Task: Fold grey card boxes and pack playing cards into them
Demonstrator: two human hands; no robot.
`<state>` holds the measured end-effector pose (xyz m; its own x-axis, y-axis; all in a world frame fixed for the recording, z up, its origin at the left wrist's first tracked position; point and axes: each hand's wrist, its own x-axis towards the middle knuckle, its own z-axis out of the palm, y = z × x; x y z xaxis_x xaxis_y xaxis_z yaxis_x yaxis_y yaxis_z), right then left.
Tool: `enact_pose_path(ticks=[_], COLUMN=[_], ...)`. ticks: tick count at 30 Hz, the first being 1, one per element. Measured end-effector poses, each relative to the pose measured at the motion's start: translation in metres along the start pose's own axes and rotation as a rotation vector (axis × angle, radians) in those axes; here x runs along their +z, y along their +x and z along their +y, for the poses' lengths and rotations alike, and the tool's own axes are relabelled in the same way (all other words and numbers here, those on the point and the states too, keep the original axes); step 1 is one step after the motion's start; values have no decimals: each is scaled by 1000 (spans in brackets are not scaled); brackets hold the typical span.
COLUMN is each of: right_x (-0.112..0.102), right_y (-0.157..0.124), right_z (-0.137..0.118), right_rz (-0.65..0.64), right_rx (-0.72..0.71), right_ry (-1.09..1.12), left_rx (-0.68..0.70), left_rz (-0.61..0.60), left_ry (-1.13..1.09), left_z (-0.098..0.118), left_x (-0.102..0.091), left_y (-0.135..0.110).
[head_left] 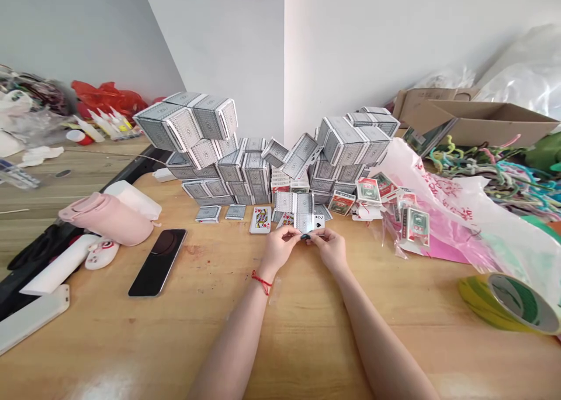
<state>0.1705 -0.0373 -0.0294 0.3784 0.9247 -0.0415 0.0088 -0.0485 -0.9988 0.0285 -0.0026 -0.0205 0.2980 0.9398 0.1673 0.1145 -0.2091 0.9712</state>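
- A small bunch of white playing cards (312, 224), the two of spades facing up, sits just beyond the fingertips near the table's middle, closer to the far edge than the near one.
- The left hand (283, 249) and right hand (331, 251) meet around it, their fingers (314, 240) curled inward and pinching the near end of the bunch from both sides.
- The cards' long axis seems to point away from the person; the two of spades lies nearer the right hand.
- A red string bracelet (262, 282) circles the left wrist.
- Just beyond the hands stands an open block of grey-backed cards (293, 203), with a face-up red court card (260, 219) to its left.
- Stacked grey-and-white card boxes (245, 169) rise along the far edge.
- Toward the right edge lie clear packets of green-and-red card packs (405, 224) and a pink-printed plastic bag (438, 201).
- A black smartphone (156, 262) and a pale pink bottle (105, 217) lie toward the left edge of the light wooden table (307, 341).
- A roll of yellow-green tape (508, 303) lies near the right edge.
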Motion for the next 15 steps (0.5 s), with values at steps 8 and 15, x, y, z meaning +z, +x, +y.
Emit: enact_pose_path(ticks=[8,15], right_x=[5,-5], right_y=[-1,1], right_z=[2,-4], right_rz=[15,86], right_rx=[-95,-275], right_ry=[35,-182], left_rx=[-3,-69], left_rz=[70,-23], left_ry=[-6,-76], left_z=[-2,-4], left_x=[-1,-2], left_y=[3,1])
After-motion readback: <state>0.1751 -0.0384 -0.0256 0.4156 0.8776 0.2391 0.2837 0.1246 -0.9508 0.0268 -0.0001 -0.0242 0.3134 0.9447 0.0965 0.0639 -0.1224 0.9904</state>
